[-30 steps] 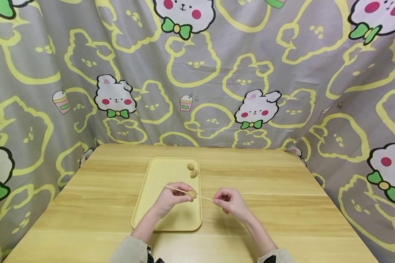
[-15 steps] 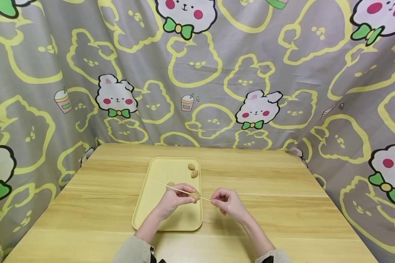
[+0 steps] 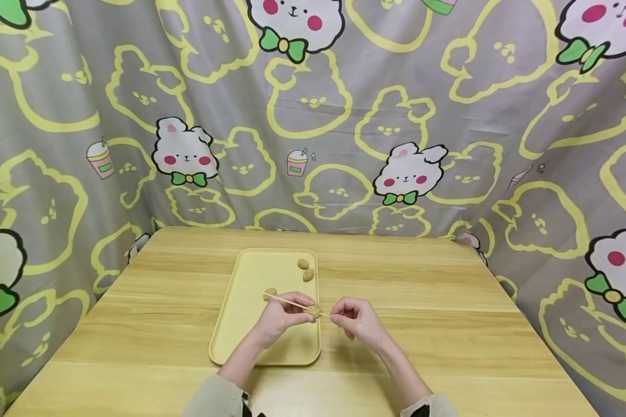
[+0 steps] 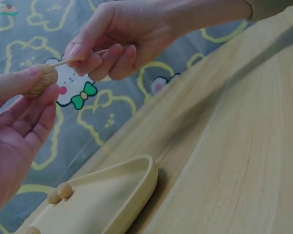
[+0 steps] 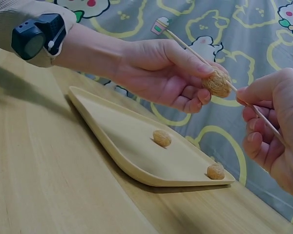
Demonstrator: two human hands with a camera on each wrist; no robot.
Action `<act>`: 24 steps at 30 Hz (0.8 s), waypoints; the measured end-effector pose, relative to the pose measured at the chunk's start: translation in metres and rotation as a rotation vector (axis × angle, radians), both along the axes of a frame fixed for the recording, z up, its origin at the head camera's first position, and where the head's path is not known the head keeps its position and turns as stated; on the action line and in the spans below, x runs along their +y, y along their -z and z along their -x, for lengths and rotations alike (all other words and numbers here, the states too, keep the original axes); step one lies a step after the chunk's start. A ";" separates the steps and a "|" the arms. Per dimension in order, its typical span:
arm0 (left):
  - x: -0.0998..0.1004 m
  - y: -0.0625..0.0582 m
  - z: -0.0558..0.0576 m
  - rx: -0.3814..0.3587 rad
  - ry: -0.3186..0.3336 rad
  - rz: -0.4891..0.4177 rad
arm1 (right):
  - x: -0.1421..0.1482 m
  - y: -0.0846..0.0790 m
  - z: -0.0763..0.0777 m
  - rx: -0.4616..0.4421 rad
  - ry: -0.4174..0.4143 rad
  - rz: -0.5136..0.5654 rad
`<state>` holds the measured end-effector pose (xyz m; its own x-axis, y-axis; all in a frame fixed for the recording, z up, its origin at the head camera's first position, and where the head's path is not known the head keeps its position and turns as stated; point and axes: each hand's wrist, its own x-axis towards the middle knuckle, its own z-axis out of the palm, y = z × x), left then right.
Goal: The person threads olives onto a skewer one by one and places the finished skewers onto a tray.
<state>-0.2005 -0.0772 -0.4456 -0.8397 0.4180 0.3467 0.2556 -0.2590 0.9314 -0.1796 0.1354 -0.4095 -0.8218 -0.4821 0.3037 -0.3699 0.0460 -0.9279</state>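
Note:
A thin wooden skewer runs slantwise through a wrinkled brown meatball, held up in the air. My left hand pinches this meatball between thumb and fingers, over the right side of the yellow tray. To the right of the tray, my right hand grips the skewer near the meatball. In the right wrist view the skewer's tail end passes along the right palm, while its other end sticks out beyond the left thumb. Just a short length shows between the meatball and the right fingertips.
Two more meatballs lie together in the tray's far right corner. Another meatball sits near its middle, partly behind the left hand. The tray rests on a wooden table, with a patterned curtain behind it.
My left hand has moved right with the meatball, and my right hand slightly left, so the skewer length between them is shorter. The meatball near the tray's middle has come into view.

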 end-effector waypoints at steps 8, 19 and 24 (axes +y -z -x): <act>0.001 0.006 -0.002 -0.006 -0.029 0.008 | 0.002 0.003 -0.002 -0.026 0.000 -0.056; 0.004 0.008 0.001 -0.033 -0.028 -0.002 | 0.006 0.017 0.004 -0.125 0.091 -0.098; 0.003 0.009 0.002 -0.044 -0.018 -0.019 | 0.006 0.025 0.011 -0.151 0.163 -0.068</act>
<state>-0.2021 -0.0746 -0.4546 -0.8615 0.3963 0.3174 0.2197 -0.2726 0.9367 -0.1910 0.1417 -0.4344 -0.9243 -0.3541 0.1425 -0.2092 0.1578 -0.9650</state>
